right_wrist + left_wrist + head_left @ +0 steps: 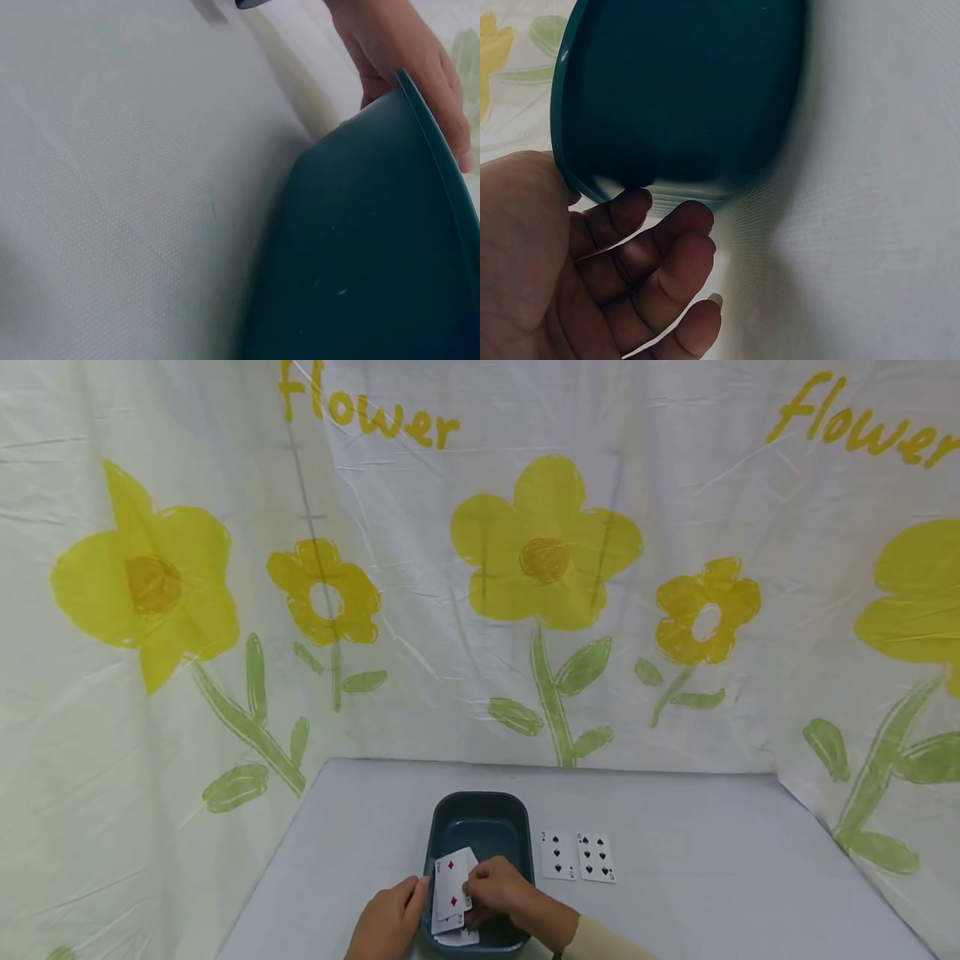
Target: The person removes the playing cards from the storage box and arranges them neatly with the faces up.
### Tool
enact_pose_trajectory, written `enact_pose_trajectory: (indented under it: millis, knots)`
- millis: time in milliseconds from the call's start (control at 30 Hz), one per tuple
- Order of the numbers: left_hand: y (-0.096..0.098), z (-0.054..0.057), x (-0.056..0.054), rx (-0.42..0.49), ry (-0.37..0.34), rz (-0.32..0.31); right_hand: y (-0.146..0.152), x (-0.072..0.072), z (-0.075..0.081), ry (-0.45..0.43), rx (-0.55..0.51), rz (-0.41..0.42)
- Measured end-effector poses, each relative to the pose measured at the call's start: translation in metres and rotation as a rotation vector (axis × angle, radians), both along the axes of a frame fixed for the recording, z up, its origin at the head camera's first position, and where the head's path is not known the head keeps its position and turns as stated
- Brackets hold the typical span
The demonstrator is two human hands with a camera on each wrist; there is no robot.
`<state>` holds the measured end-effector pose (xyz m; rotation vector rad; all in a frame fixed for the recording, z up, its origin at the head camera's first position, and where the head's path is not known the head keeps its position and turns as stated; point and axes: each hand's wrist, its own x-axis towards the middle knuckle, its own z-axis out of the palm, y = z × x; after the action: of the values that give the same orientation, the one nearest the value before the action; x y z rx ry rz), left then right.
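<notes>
My right hand [501,887] reaches into a dark teal tray [480,806] and pinches the right edge of a playing card [451,885] with two red diamonds. Under that card, more playing cards [456,937] lie overlapped in the tray's near left part. My left hand [386,920] holds the tray at its near left side. In the left wrist view, the left fingers [682,270] curve below the tray's outer wall, and the thumb is hidden past the rim. The right wrist view shows the tray's outside, with the left hand [409,56] beyond the rim; the right fingers are out of sight there.
Two face-up cards lie side by side to the tray's right: a three of spades [557,857] and a six of spades [596,858]. The table [697,843] has a pale cover. A white curtain [420,710] painted with yellow flowers hangs around its far side and flanks.
</notes>
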<state>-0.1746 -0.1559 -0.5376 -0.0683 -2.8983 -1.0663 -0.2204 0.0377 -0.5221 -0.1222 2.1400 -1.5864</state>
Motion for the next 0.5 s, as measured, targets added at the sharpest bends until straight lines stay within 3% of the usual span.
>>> enact_pose_trajectory:
  millis: [367,500]
  knots:
    - [-0.0004,0.0006,-0.0003,0.000,-0.021,0.004,0.0014,0.0021,0.0019,0.085,-0.044,-0.036]
    - [-0.0013,0.0004,0.0006,-0.002,-0.007,-0.003,0.0017,0.0019,0.0015,0.098,-0.012,-0.040]
